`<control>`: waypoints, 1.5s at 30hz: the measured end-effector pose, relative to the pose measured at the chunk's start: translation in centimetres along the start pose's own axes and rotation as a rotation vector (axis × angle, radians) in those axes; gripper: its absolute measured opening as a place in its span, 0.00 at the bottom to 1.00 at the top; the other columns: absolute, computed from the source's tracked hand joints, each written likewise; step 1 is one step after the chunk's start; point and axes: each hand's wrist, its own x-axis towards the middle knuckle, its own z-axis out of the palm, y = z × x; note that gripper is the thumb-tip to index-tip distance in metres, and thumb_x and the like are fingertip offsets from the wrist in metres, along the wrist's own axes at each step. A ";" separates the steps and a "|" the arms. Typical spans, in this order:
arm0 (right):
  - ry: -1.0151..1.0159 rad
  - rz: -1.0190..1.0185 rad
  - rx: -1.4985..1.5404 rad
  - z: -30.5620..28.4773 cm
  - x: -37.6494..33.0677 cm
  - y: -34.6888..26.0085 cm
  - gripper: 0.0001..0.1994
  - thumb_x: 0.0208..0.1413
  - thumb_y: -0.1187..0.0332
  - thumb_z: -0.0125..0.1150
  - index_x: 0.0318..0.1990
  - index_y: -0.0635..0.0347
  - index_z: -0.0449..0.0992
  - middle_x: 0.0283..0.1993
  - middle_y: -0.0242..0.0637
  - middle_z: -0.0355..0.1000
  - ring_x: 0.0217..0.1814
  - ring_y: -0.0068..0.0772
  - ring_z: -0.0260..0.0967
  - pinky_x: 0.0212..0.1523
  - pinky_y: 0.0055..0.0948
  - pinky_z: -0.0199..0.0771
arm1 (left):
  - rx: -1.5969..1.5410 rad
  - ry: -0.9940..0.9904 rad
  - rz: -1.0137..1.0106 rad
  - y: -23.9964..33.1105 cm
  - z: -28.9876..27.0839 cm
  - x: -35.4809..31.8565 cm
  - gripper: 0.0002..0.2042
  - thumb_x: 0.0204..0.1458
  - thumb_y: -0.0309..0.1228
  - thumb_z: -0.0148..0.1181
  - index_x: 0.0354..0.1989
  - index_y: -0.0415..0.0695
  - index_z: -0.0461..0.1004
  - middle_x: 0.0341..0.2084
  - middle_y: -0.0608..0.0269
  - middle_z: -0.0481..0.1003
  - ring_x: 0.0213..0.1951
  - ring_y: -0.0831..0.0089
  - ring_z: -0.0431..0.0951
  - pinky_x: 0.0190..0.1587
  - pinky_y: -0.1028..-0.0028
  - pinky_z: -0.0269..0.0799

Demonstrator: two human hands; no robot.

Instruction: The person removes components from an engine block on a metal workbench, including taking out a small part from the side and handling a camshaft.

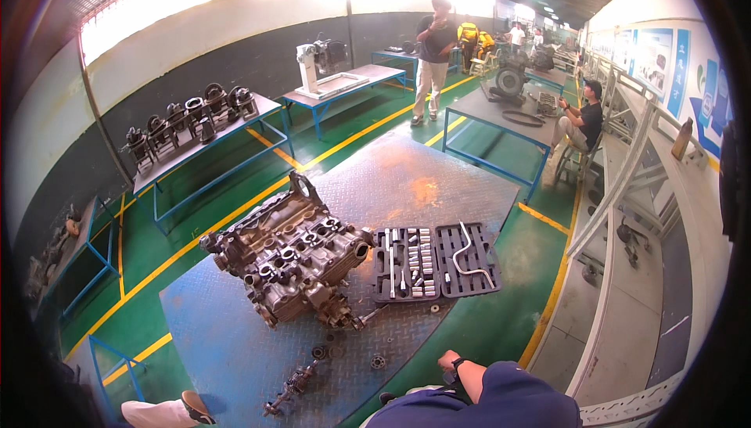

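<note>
My right hand [449,361] shows at the lower edge, with a black watch on the wrist and the forearm coming out of a dark blue sleeve [508,397]. Its fingers are curled in, and I see nothing in them. It hovers above the near edge of a blue-grey checker-plate platform [235,342]. My left hand is out of the picture. On the platform lies a large bare engine block [289,256]. Right of it is an open black socket-set case [434,260] with sockets and a bent bar. A small shaft part [291,387] and loose round bits [379,361] lie in front of the engine.
A shoe and pale trouser leg [168,411] of another person enter at lower left. Blue-framed tables [203,142] along the wall carry engine parts and a machine [317,64]. One person stands [432,60] farther back and another sits [583,119] by a table. Metal railings [626,185] run along the right.
</note>
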 end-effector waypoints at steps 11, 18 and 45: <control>0.052 0.017 0.013 -0.3 1.3 1.9 0.09 0.45 0.68 0.59 0.23 0.66 0.77 0.20 0.38 0.72 0.18 0.29 0.68 0.19 0.28 0.67 | 0.050 -0.010 0.053 1.2 -1.6 2.5 0.15 0.53 0.44 0.45 0.35 0.48 0.75 0.34 0.55 0.73 0.38 0.59 0.74 0.41 0.65 0.68; -0.045 0.041 0.118 -0.3 0.2 -0.1 0.10 0.46 0.69 0.58 0.20 0.67 0.75 0.17 0.37 0.70 0.16 0.28 0.66 0.16 0.28 0.63 | 0.039 0.007 0.030 1.5 -1.3 2.6 0.14 0.52 0.43 0.45 0.34 0.48 0.74 0.33 0.55 0.73 0.37 0.59 0.74 0.40 0.65 0.68; -0.047 -0.110 0.017 -1.1 -2.9 0.2 0.15 0.51 0.59 0.56 0.22 0.62 0.78 0.21 0.35 0.74 0.24 0.29 0.72 0.29 0.28 0.72 | 0.044 0.011 0.047 2.8 -1.2 2.9 0.12 0.51 0.40 0.46 0.31 0.49 0.74 0.29 0.56 0.73 0.34 0.59 0.74 0.36 0.65 0.69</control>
